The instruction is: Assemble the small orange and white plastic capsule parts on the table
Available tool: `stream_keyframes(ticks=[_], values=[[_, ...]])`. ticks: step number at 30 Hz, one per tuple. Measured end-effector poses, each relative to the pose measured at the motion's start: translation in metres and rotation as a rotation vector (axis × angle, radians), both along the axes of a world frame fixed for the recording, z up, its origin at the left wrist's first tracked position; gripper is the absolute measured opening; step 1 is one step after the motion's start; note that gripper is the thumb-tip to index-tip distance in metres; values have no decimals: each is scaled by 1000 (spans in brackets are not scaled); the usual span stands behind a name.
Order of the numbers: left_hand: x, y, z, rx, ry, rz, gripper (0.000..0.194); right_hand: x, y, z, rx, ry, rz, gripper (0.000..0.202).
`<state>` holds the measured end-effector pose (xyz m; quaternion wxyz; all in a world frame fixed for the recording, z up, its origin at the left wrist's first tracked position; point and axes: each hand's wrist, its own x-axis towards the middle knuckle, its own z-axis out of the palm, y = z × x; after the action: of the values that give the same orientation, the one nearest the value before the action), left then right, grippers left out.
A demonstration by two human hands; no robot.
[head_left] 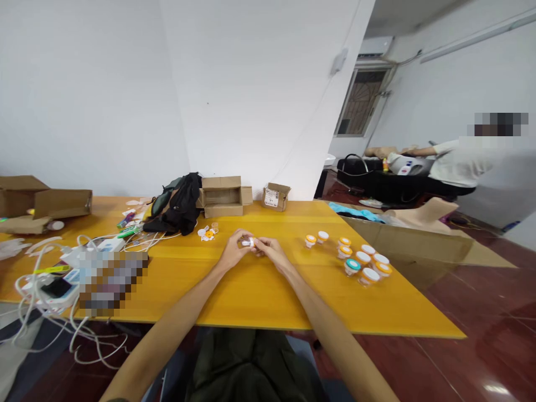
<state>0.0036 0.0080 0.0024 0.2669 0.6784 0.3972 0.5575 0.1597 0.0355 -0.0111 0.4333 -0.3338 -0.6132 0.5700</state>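
Above the middle of the table, my left hand (233,251) and my right hand (272,251) meet around a small clear jar (248,242). White shows on the jar, which seems tipped on its side. Fingers of both hands are closed on it and hide much of it. Beyond my left hand lie loose white and orange lids (206,234) beside a small clear cup (215,226). To the right of my right hand stand several lidded jars, among them a teal-lidded jar (352,267), a white-lidded jar (369,276) and an orange-lidded jar (310,240).
An open cardboard box (223,210) and a smaller box (276,197) stand against the wall, next to a black bag (178,206). Tangled white cables (79,312) and a power strip crowd the left. A large carton (402,251) adjoins the table's right edge; a person (460,159) sits beyond.
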Motion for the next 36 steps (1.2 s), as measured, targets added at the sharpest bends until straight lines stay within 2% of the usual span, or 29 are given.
stream_keyframes(ticks=[5,12,20,26,36], values=[[1,-3,-2,86,71,-7,25,-1,0,1,21,-89,7,58],[2,1,-8,6,0,-24,35,-5,0,0,11,-127,-42,63],[-4,11,-11,-135,-142,-24,34,-4,2,-2,58,89,-65,44],[-4,11,-12,-169,-158,-46,31,-2,7,-7,134,63,-126,36],[-2,8,-7,-223,-205,31,30,-9,-4,-1,307,43,-258,20]])
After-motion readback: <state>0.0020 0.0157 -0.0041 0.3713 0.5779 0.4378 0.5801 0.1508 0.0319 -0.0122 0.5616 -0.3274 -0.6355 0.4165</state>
